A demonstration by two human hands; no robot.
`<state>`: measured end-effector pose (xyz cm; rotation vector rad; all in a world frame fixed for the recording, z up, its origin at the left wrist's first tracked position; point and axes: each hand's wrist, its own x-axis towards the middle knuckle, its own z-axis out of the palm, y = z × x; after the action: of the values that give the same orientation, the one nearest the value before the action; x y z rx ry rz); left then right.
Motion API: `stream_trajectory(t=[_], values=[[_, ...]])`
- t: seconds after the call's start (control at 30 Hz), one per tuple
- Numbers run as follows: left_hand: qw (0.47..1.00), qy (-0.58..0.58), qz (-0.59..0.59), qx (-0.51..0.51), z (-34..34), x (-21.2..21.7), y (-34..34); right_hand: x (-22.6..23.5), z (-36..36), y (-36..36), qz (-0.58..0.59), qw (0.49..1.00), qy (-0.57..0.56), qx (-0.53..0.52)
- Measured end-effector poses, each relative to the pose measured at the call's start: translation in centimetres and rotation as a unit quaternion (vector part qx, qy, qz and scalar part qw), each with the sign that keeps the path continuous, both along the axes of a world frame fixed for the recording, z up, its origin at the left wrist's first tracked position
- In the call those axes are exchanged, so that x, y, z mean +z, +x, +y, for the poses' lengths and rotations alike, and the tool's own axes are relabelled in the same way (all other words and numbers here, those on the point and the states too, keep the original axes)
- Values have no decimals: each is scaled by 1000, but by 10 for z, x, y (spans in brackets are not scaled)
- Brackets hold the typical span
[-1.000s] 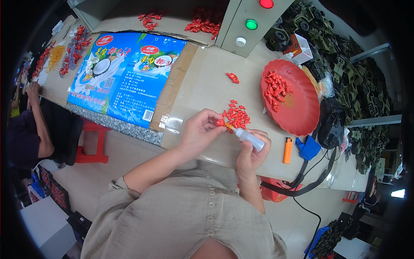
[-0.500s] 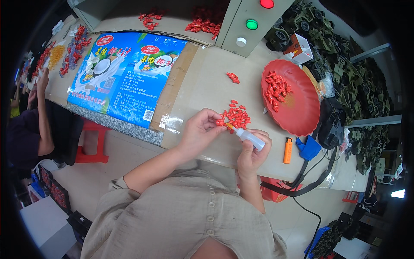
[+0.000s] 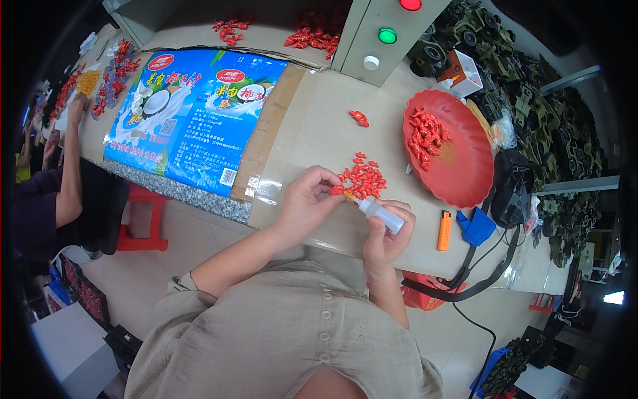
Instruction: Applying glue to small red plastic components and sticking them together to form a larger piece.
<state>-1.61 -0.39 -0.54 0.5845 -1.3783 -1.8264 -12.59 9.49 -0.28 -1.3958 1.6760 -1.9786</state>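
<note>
My left hand (image 3: 307,199) pinches a small red plastic piece (image 3: 337,190) between thumb and fingers. In my right hand (image 3: 390,233) lies a small translucent squeeze bottle (image 3: 382,216), its narrow yellowish tip pointing left and meeting the red piece. Whether the tip touches it or sits just beside it, I cannot tell. Just beyond both hands a loose pile of small red pieces (image 3: 367,178) rests on the table (image 3: 306,139). A separate red piece (image 3: 359,118) lies farther off.
To the right stands a red scalloped bowl (image 3: 465,169) with more red pieces. Near it lie an orange lighter (image 3: 444,231), a blue cloth (image 3: 476,227) and black straps. A flattened blue carton (image 3: 193,120) covers the table's left. A co-worker's arm (image 3: 69,173) reaches in at far left.
My right hand and the bottle have shifted slightly left, the tip coming closer to the red piece. At far left the co-worker's hand has moved toward the yellow pieces.
</note>
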Motion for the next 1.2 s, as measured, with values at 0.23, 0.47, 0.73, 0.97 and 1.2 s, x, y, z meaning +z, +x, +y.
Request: stream_trajectory(t=[0.23, 0.47, 0.73, 0.97, 1.2], values=[[1000, -17, -17, 7, 0, -3, 0, 1, -2, -1, 35, 999, 0, -18], [1000, 5, -10, -5, 0, 1, 1, 3, -2, -1, -111, 993, -25, -7], [999, 31, 9, -24, -1, 4, 1, 7, -4, 1, -162, 986, -34, 13], [997, 64, 28, -46, -6, 5, 5, 4, -5, -7, -269, 959, -67, 51], [984, 115, 0, -139, -18, 11, 16, 7, -5, -13, -401, 907, -97, 88]])
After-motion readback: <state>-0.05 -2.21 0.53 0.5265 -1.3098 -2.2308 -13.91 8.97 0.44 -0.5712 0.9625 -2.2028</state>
